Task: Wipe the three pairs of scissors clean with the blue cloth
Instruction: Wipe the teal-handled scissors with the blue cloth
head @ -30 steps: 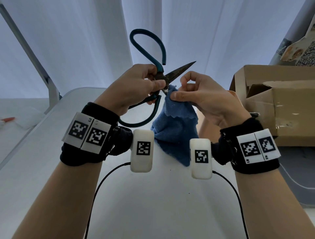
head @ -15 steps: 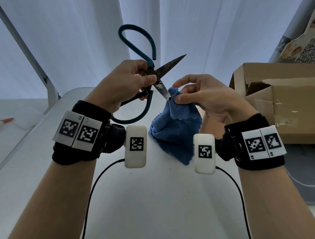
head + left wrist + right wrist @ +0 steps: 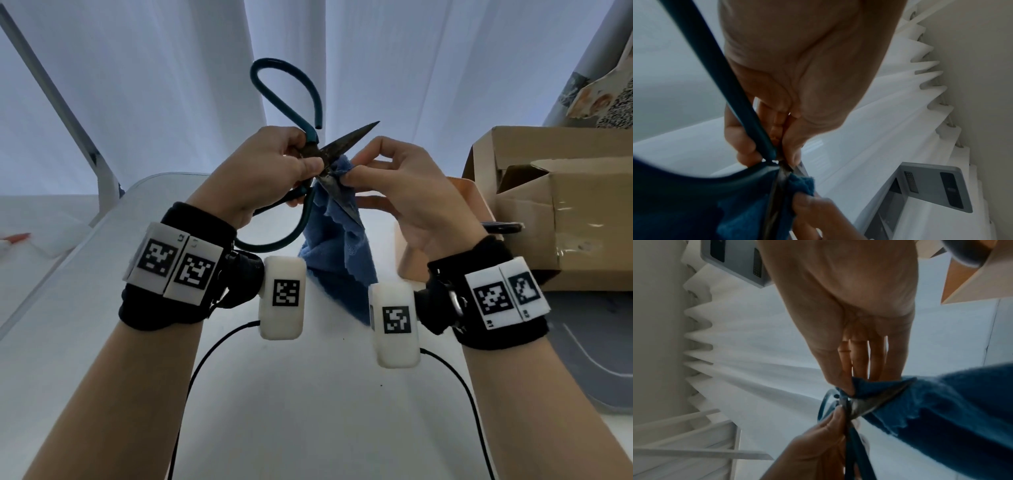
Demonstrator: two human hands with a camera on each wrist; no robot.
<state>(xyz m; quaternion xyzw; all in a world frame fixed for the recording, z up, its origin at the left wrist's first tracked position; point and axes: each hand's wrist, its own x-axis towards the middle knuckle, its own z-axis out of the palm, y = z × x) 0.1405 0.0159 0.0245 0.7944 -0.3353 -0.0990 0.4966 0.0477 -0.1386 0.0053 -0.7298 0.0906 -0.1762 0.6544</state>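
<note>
My left hand (image 3: 301,164) grips a pair of teal-handled scissors (image 3: 287,89) at the pivot, above the white table (image 3: 308,411). The blades stand spread: one dark blade (image 3: 352,137) points up and right, the other (image 3: 339,195) points down. My right hand (image 3: 349,176) pinches the blue cloth (image 3: 339,260) against the lower blade near the pivot. The rest of the cloth hangs down between my wrists. In the left wrist view the cloth (image 3: 801,183) is bunched at the blade (image 3: 777,194). The right wrist view shows the cloth (image 3: 941,410) wrapped round the blade (image 3: 869,407). No other scissors are in view.
An open cardboard box (image 3: 565,205) stands at the right with a dark pen-like thing (image 3: 503,226) beside it. A white curtain (image 3: 171,85) hangs behind. A white metal frame leg (image 3: 102,178) rises at the left table edge. Cables (image 3: 205,370) trail from the wrist cameras.
The right hand has slid the cloth from the lower blade's tip up to the pivot. The scissors have tilted slightly, and the blades stay spread.
</note>
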